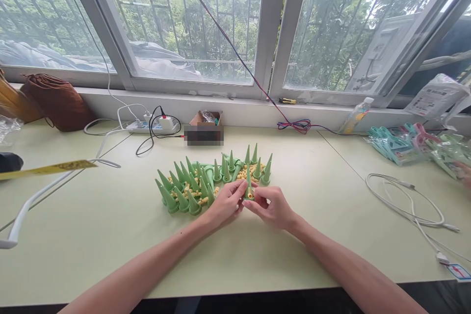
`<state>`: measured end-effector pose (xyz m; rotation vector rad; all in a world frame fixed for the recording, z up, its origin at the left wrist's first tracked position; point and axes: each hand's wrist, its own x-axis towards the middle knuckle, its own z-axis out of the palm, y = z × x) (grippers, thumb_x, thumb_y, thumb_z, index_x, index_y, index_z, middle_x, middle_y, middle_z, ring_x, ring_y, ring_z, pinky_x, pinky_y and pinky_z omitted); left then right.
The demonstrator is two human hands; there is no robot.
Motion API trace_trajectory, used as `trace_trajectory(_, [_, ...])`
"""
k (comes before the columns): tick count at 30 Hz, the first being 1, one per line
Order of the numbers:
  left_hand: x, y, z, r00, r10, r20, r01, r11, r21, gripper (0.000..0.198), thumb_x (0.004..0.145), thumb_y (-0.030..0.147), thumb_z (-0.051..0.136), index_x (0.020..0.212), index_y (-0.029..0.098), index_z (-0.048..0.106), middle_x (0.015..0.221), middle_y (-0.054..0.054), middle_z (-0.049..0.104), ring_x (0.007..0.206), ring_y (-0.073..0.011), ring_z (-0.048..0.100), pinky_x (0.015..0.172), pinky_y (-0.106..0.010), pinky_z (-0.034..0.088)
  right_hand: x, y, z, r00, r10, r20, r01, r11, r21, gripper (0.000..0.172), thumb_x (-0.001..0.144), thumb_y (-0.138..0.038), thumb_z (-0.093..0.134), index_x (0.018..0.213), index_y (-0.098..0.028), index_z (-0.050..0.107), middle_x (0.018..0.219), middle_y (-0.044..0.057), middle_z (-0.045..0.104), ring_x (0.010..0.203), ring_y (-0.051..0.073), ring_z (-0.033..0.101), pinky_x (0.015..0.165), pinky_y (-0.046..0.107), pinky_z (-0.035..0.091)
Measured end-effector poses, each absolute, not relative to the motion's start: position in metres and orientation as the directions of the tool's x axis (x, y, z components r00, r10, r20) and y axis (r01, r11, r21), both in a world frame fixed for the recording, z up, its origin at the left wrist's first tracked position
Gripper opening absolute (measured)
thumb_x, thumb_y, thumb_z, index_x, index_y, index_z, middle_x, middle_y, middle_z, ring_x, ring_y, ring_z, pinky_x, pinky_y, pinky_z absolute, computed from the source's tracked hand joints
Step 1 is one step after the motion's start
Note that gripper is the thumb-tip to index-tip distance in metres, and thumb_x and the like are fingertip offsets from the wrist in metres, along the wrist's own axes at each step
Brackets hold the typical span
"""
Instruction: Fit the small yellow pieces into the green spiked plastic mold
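My left hand and my right hand meet over the pale green table, fingers pinched together on one green cone with a small yellow piece at its base. The cone points up. Just behind my hands lies a cluster of several green cones, some upright and some leaning, with small yellow parts scattered among them.
A white cable coils at the right. Packets of teal and pink items lie far right, where another person's hand shows. A power strip, a small cardboard box, a brown bag and a white tube stand along the back and left.
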<state>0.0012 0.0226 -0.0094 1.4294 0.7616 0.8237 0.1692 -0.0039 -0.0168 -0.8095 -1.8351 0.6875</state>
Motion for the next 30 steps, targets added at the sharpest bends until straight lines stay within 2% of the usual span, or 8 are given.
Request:
trace_trajectory(3, [0.0009, 0.0222, -0.0069, 0.524, 0.851, 0.033, -0.05, -0.008, 0.999, 0.045, 0.093, 0.056, 0.05, 0.099, 0.014, 0.064, 0.063, 0.005, 0.04, 0.043, -0.0057, 0.041, 0.038, -0.019, 0.035, 0.1681, -0.0048, -0.0142, -0.278, 0.766, 0.58, 0.238, 0.64, -0.731, 0.044, 0.091, -0.033, 0.056, 0.058, -0.021, 0.029, 0.052, -0.01, 0.025, 0.047, 0.007, 0.021, 0.092, 0.039, 0.051])
trace_trajectory(6, [0.0014, 0.0221, -0.0058, 0.502, 0.865, 0.029, -0.035, -0.013, 0.999, 0.044, 0.093, 0.056, 0.051, 0.099, 0.015, 0.064, 0.065, 0.004, 0.045, 0.043, -0.0053, 0.041, 0.037, -0.018, 0.035, 0.1673, -0.0042, -0.0131, -0.234, 0.772, 0.591, 0.288, 0.636, -0.716, 0.044, 0.095, -0.036, 0.049, 0.058, -0.021, 0.03, 0.051, -0.008, 0.027, 0.047, 0.008, 0.023, 0.072, 0.031, 0.052])
trace_trajectory(8, [0.0021, 0.0224, -0.006, 0.47, 0.882, 0.029, -0.02, -0.022, 1.0, 0.042, 0.093, 0.055, 0.051, 0.096, 0.015, 0.063, 0.065, 0.004, 0.048, 0.042, -0.0049, 0.04, 0.036, -0.017, 0.034, 0.1678, -0.0029, -0.0133, -0.183, 0.792, 0.583, 0.337, 0.607, -0.719, 0.045, 0.097, -0.037, 0.046, 0.058, -0.021, 0.031, 0.052, -0.007, 0.029, 0.048, 0.008, 0.026, 0.056, 0.025, 0.044])
trace_trajectory(10, [0.0026, 0.023, -0.0065, 0.421, 0.907, 0.037, -0.015, -0.034, 0.999, 0.04, 0.093, 0.054, 0.052, 0.089, 0.015, 0.061, 0.063, 0.003, 0.05, 0.04, -0.0044, 0.039, 0.035, -0.017, 0.034, 0.1689, -0.0013, -0.0139, -0.118, 0.821, 0.559, 0.38, 0.557, -0.738, 0.044, 0.097, -0.038, 0.045, 0.058, -0.021, 0.033, 0.052, -0.006, 0.032, 0.048, 0.009, 0.028, 0.047, 0.023, 0.033])
trace_trajectory(12, [0.0027, 0.0236, -0.007, 0.368, 0.928, 0.048, -0.005, -0.05, 0.999, 0.038, 0.092, 0.053, 0.053, 0.084, 0.016, 0.058, 0.059, 0.004, 0.049, 0.039, -0.0044, 0.039, 0.035, -0.016, 0.034, 0.1704, 0.0004, -0.0144, -0.056, 0.849, 0.526, 0.398, 0.502, -0.768, 0.043, 0.098, -0.039, 0.045, 0.06, -0.02, 0.036, 0.053, -0.005, 0.035, 0.048, 0.009, 0.03, 0.045, 0.023, 0.027])
trace_trajectory(16, [0.0025, 0.0235, -0.0069, 0.314, 0.947, 0.068, 0.022, -0.079, 0.997, 0.037, 0.092, 0.052, 0.056, 0.085, 0.016, 0.056, 0.05, 0.007, 0.039, 0.037, -0.0048, 0.035, 0.034, -0.016, 0.032, 0.1722, 0.0028, -0.0155, -0.006, 0.895, 0.447, 0.388, 0.414, -0.824, 0.038, 0.098, -0.042, 0.045, 0.066, -0.02, 0.042, 0.057, -0.004, 0.04, 0.049, 0.009, 0.033, 0.047, 0.024, 0.028])
trace_trajectory(24, [0.0046, 0.0209, -0.0042, 0.291, 0.953, 0.089, 0.038, -0.104, 0.994, 0.036, 0.091, 0.052, 0.057, 0.086, 0.016, 0.055, 0.053, 0.007, 0.043, 0.036, -0.0039, 0.036, 0.033, -0.016, 0.031, 0.1724, 0.0031, -0.0161, -0.047, 0.919, 0.392, 0.387, 0.378, -0.841, 0.032, 0.097, -0.042, 0.047, 0.073, -0.02, 0.045, 0.059, -0.004, 0.042, 0.05, 0.01, 0.034, 0.048, 0.024, 0.029])
trace_trajectory(30, [0.0045, 0.0191, -0.0026, 0.288, 0.949, 0.125, 0.068, -0.151, 0.986, 0.034, 0.092, 0.05, 0.056, 0.085, 0.017, 0.052, 0.065, 0.005, 0.047, 0.042, -0.0039, 0.04, 0.037, -0.017, 0.035, 0.1721, 0.0036, -0.0156, -0.053, 0.925, 0.376, 0.391, 0.366, -0.845, 0.03, 0.096, -0.04, 0.049, 0.073, -0.019, 0.047, 0.061, -0.003, 0.046, 0.051, 0.01, 0.037, 0.048, 0.025, 0.031])
